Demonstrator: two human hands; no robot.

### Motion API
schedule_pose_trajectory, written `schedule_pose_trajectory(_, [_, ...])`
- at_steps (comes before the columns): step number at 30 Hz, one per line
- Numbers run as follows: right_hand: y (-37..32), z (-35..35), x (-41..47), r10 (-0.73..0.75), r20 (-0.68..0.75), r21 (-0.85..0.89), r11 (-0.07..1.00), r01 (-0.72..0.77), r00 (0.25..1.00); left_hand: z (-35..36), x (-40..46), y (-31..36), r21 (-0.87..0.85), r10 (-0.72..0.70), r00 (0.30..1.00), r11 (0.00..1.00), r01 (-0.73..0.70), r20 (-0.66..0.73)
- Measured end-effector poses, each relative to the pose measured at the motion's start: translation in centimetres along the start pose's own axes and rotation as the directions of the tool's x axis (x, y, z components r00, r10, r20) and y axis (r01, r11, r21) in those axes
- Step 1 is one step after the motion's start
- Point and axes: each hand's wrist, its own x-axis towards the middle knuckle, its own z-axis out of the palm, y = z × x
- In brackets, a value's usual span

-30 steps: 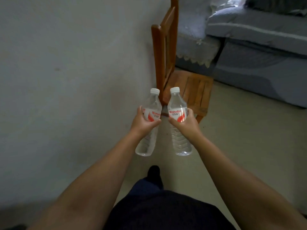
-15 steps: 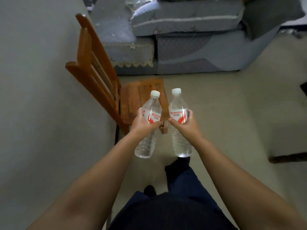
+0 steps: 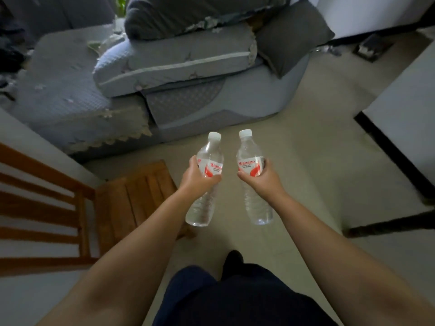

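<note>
I carry two clear water bottles with white caps and red-and-white labels, held out in front of me above the floor. My left hand (image 3: 196,178) grips the left bottle (image 3: 207,158) around its label, and this bottle leans slightly right at the top. My right hand (image 3: 262,180) grips the right bottle (image 3: 257,208) around its label; it stands nearly upright. The two bottles are apart, side by side.
A wooden chair (image 3: 131,203) stands at the left against a pale wall. A grey sofa (image 3: 211,102) with stacked cushions lies ahead. A white wall with a dark base (image 3: 400,114) is at the right. Beige floor (image 3: 306,149) lies open between them.
My view has swung to the right: the chair has slid to the left edge and the sofa now fills the top. Both hands still hold their bottles, now a little further apart.
</note>
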Motion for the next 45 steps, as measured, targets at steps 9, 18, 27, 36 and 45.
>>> schedule_pose_trajectory(9, [-0.1, -6.0, 12.5, 0.146, -0.180, 0.066, 0.989, -0.136, 0.973, 6.3, 12.9, 9.7, 0.086, 0.033, 0.978, 0.995, -0.052, 0.205])
schedule_pose_trajectory(18, [-2.9, -9.1, 26.1, 0.234, -0.346, 0.186, 0.966, -0.178, 0.909, 9.9, 28.5, 18.5, 0.250, 0.123, 0.911, 0.940, -0.235, 0.394])
schedule_pose_trajectory(27, [-4.2, -14.9, 34.3, 0.392, -0.516, 0.365, 0.905, -0.218, 0.762, 17.7, 39.1, 28.1, 0.302, 0.152, 0.781, 0.864, -0.403, 0.606])
schedule_pose_trajectory(36, [0.2, -27.9, 40.4, 0.488, -0.612, 0.456, 0.861, -0.227, 0.623, 32.7, 43.1, 37.0, 0.248, 0.148, 0.620, 0.826, -0.506, 0.771])
schedule_pose_trajectory(45, [3.2, -45.5, 44.5, 0.508, -0.701, 0.465, 0.858, -0.219, 0.501, 49.6, 43.2, 49.4, 0.142, 0.223, 0.520, 0.808, -0.572, 0.824])
